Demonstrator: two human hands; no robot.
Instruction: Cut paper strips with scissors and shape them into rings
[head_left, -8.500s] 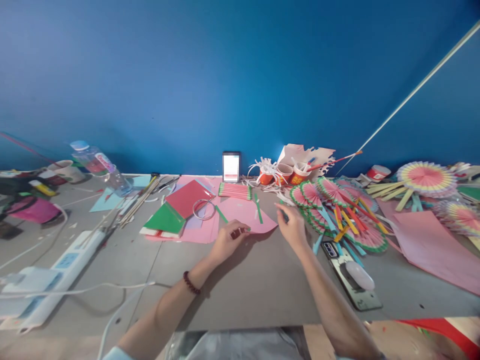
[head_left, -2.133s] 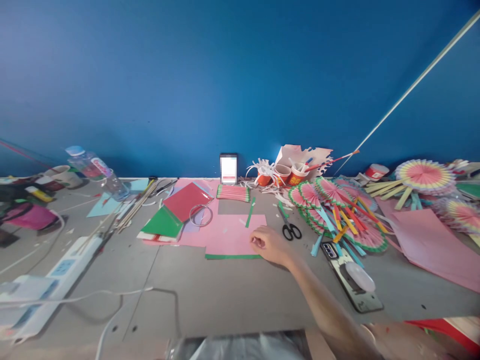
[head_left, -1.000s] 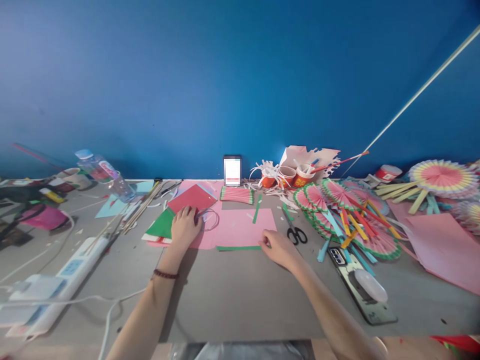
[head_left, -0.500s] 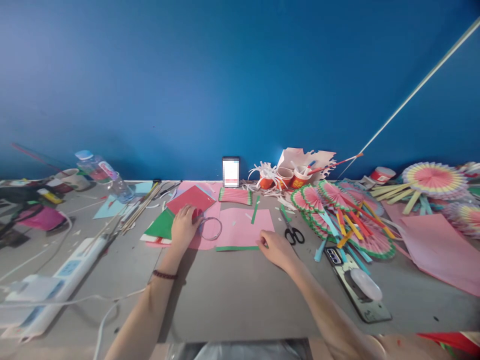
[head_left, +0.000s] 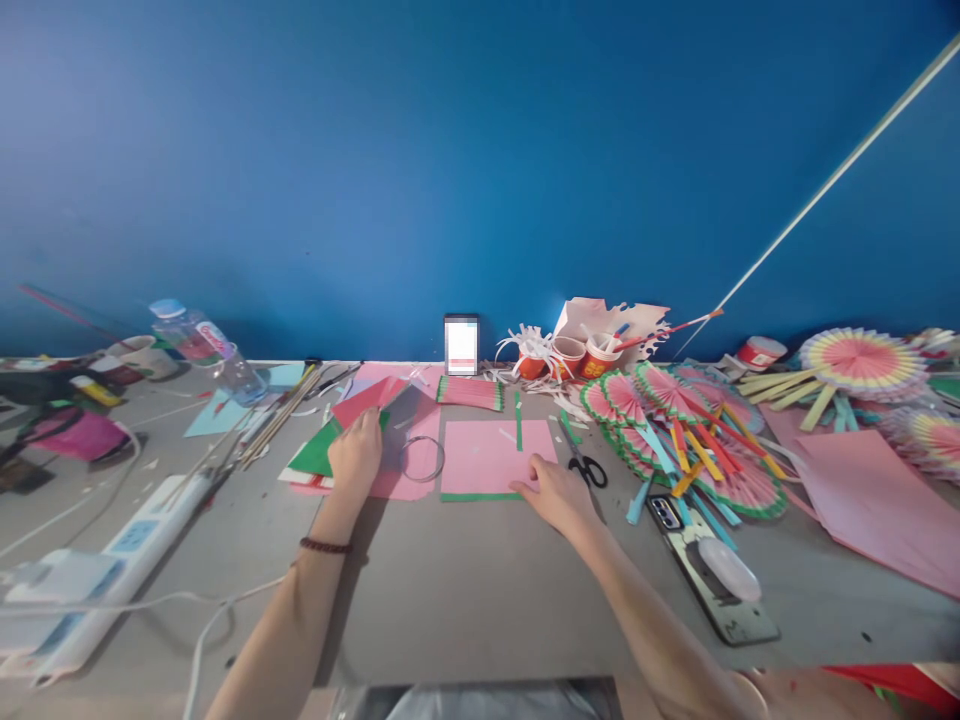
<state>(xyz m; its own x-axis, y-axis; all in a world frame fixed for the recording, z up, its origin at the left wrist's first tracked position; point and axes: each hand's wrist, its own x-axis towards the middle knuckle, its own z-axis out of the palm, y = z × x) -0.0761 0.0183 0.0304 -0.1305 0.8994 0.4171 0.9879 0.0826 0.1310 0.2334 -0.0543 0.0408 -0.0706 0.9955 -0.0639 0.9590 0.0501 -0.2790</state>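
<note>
My left hand [head_left: 355, 452] is closed on a red sheet of paper [head_left: 367, 400], whose right side is bent up. Under it lie a green sheet [head_left: 313, 452] and other paper. To the right of that hand, a thin ring [head_left: 422, 459] rests on pink paper. My right hand [head_left: 559, 492] lies at the lower right corner of a pink sheet with a green strip along its near edge [head_left: 480, 455], thumb and forefinger apart. A loose green strip [head_left: 519, 425] lies across that sheet's top edge. Black-handled scissors [head_left: 589, 471] are just beyond my right hand.
Pleated paper fans [head_left: 679, 430] and a phone [head_left: 712, 570] lie to the right. A folded pink-striped paper [head_left: 470, 392] sits before a propped-up screen [head_left: 461, 345]. Paper cups [head_left: 568, 358] stand at the back. On the left are a power strip [head_left: 120, 570] and a bottle [head_left: 206, 345].
My left hand has drawn back slightly left, and the red sheet, flat before, now bends up. The pink green-edged sheet has shifted a little right, with my right hand at its corner.
</note>
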